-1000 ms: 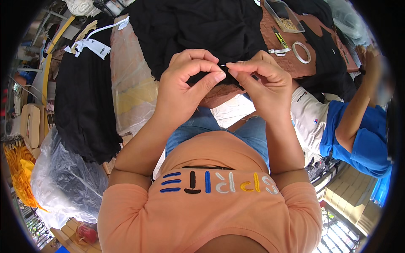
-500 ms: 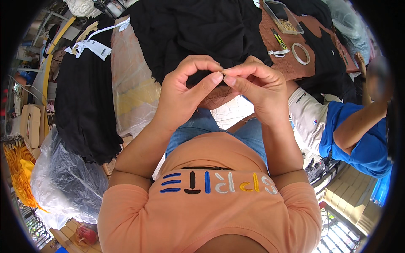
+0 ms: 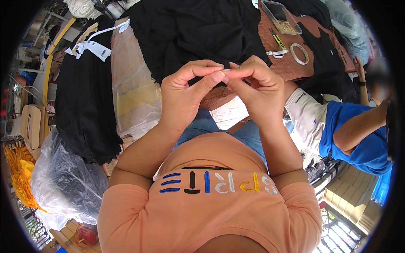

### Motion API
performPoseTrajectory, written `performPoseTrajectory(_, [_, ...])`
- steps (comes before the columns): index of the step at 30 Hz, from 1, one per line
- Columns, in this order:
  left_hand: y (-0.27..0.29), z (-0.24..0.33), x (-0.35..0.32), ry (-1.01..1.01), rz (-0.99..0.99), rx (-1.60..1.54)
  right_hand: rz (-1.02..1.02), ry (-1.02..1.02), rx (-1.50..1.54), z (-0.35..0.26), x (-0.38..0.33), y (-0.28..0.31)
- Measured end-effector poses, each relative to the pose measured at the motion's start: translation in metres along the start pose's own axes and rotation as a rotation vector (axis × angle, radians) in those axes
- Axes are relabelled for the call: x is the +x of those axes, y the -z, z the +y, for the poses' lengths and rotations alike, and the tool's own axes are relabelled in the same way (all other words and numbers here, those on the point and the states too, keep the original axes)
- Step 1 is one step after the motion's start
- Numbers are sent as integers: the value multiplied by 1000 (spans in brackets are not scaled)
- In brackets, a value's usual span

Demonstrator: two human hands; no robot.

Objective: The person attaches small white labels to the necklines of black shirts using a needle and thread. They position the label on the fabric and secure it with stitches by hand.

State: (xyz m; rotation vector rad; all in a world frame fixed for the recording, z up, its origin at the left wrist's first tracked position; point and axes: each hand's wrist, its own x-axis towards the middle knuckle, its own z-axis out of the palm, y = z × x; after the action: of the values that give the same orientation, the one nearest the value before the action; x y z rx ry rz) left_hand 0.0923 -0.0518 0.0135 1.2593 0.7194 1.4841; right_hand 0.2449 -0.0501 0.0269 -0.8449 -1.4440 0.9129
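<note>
My left hand (image 3: 190, 82) and my right hand (image 3: 255, 84) meet fingertip to fingertip in front of me. Both are pinched, thumb against forefinger. Whatever lies between the tips is too small or too covered to name. Just beyond them spreads black cloth (image 3: 194, 33), heaped on the work surface. Below the hands, the edge of a brown piece (image 3: 217, 98) shows above my lap.
To the right lie yellow-green thread snips (image 3: 278, 41), a white tape roll (image 3: 299, 54) and a clear plastic box (image 3: 283, 19) on brown material. More black cloth (image 3: 86, 97) hangs at left beside a plastic bag (image 3: 67, 177). A person in blue (image 3: 358, 130) sits close on my right.
My fingertips have shifted slightly against each other, and my right forefinger now covers the pinch more. The other person's hand at right has moved a little.
</note>
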Motion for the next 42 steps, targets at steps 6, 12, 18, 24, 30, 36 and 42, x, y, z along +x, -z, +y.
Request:
performPoseTrajectory(6, [0,6,10,4,108,-112,-119,-55,-94,-1,-1,-3])
performPoseTrajectory(12, [7,13,11,94,20,10,-166,250,-423,-19,18,17])
performPoseTrajectory(18, [4,13,8,206,-84,187,-153,446,-681,-24,40,24])
performPoseTrajectory(24, [2,10,8,199,-66,271,-226,581,-762,-17,47,17])
performPoseTrajectory(30, [17,12,22,308,20,-81,-162,471,-718,-22,34,11])
performPoseTrajectory(36, [11,14,21,508,38,-349,-131,452,-589,-9,28,12])
performPoseTrajectory(42, [18,12,17,571,-121,-252,-105,476,-607,-3,30,13])
